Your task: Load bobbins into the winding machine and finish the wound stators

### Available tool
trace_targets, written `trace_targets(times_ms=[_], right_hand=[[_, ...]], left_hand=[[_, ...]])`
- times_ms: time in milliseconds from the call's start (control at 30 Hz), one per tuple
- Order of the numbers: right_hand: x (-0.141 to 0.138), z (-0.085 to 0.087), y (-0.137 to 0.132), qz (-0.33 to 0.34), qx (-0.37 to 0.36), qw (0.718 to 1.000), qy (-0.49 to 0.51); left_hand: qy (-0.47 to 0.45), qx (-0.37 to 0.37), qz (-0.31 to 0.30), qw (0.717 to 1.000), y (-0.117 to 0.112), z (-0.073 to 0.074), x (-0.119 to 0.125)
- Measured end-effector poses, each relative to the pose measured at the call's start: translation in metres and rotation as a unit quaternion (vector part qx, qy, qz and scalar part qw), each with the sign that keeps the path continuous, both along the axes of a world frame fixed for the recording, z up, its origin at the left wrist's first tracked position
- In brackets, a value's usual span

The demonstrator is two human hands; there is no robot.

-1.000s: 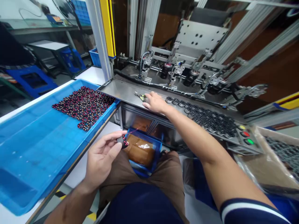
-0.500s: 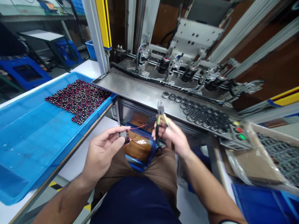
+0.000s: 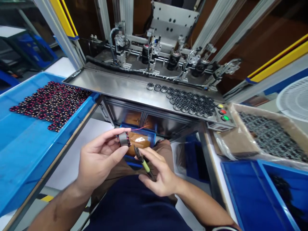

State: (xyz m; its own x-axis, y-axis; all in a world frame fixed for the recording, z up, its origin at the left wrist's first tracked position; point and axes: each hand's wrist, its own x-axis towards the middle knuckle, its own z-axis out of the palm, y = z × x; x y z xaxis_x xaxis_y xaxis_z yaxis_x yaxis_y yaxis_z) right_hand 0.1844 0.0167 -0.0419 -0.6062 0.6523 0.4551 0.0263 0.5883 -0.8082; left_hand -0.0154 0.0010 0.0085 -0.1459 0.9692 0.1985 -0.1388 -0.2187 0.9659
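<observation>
My left hand pinches a small wound coil part between thumb and fingers, with a thin red wire trailing off it to the right. My right hand grips a pair of small cutters with yellow-green handles; their dark tip points up and left, close under the coil. Both hands are over my lap, in front of the machine's steel shelf.
A blue tray on the left holds several wound coils. Dark bare cores lie on the shelf beside three coloured buttons. A bagged box of cores and blue bins stand right. A small blue bin sits below the shelf.
My right hand picked the cutters off the steel shelf, brought them down to my lap and turned their tip toward the coil. The view swung to the right.
</observation>
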Motion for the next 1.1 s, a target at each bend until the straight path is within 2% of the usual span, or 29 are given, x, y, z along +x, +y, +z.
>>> trace_targets(times_ms=[333, 633, 833, 1000, 1100], right_hand=[[-0.0093, -0.0007, 0.0022, 0.025, -0.002, 0.999, 0.022], [-0.0066, 0.0009, 0.0013, 0.021, -0.005, 1.000, 0.017], [-0.0073, -0.0041, 0.0008, 0.007, 0.013, 1.000, 0.020], [-0.0063, -0.0058, -0.0018, 0.006, 0.009, 1.000, 0.022], [-0.0057, -0.0043, -0.0024, 0.011, 0.011, 1.000, 0.020]], left_hand=[[0.001, -0.005, -0.005, 1.000, -0.0064, 0.0023, -0.0052], [-0.002, -0.003, -0.017, 1.000, -0.0044, -0.0019, -0.0048], [0.009, 0.002, -0.018, 1.000, -0.0050, -0.0023, -0.0058], [-0.008, 0.024, -0.033, 0.999, -0.0036, -0.0045, -0.0072], [0.008, 0.059, -0.013, 0.998, -0.0032, -0.0050, -0.0070]])
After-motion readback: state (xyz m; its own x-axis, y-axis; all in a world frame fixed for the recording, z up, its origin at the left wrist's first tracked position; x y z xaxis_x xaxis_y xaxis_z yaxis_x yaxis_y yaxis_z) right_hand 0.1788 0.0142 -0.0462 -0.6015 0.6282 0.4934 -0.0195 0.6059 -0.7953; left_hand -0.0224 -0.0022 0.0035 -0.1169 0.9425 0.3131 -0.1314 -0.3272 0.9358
